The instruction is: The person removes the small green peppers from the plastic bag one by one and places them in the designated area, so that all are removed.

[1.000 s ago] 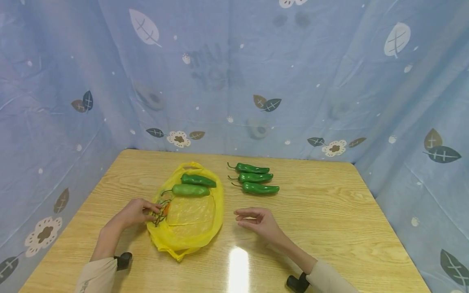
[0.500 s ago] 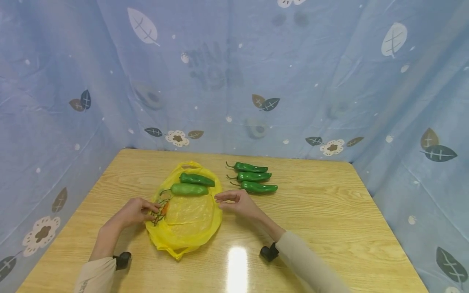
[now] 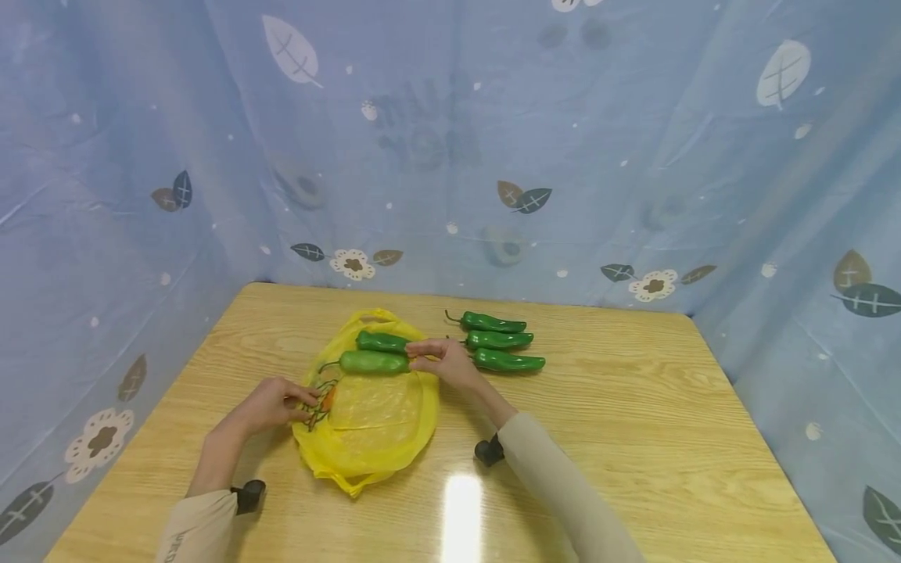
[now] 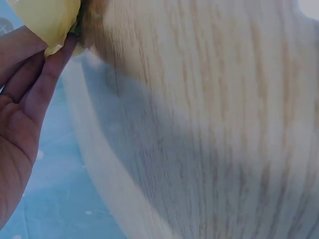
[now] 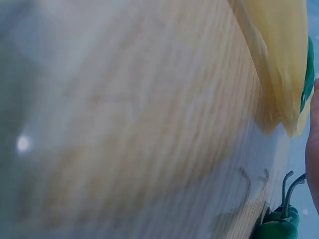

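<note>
A yellow plastic bag [image 3: 373, 461] lies spread on the table. My left hand [image 3: 271, 405] pinches its left edge, by an orange patch with dark lines; the left wrist view also has my fingertips on the yellow film. Two peppers lie across the bag: a dark green pepper [image 3: 380, 342] at the back and a light green pepper [image 3: 373, 362] in front. At their right ends is my right hand [image 3: 446, 361], thumb and fingers slightly apart around the dark pepper's hidden end. Whether they touch it is unclear.
Three dark green peppers [image 3: 507, 360] lie side by side just right of the bag, their stems partly behind my right hand. Wooden table [image 3: 633, 422] surrounds everything, with a blue patterned curtain [image 3: 450, 156] along its back and sides.
My right hand has moved left and away from me, from beside the bag to the right ends of the peppers in it. The left hand stays on the bag's edge.
</note>
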